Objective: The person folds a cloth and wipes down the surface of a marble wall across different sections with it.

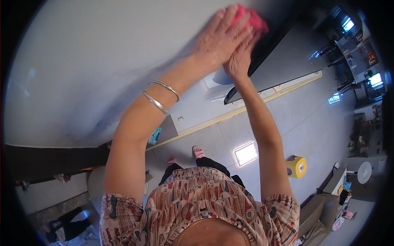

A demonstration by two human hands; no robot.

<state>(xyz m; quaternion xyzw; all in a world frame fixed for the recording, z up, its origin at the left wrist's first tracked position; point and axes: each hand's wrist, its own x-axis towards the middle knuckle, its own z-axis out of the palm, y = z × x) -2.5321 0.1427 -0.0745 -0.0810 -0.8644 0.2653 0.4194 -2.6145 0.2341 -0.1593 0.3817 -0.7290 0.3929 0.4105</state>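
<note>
Both my arms reach up to a pale wall (102, 45). A crumpled pink cloth (258, 21) is pressed there, close to the black edge of a large flat screen (283, 55). My left hand (219, 39) lies over the cloth, its fingers bent on it and partly over the other hand. Two silver bangles (158, 102) circle my left forearm. My right hand (240, 59) is beside and partly beneath the left, its fingers reaching up to the cloth; their tips are mostly hidden.
Below the screen runs a low white cabinet (193, 117) with a wooden edge. A yellow stool (296, 166) stands on the grey tiled floor (217, 139) at right. A sofa (322, 213) is at lower right. A dark shelf (53, 164) juts out at left.
</note>
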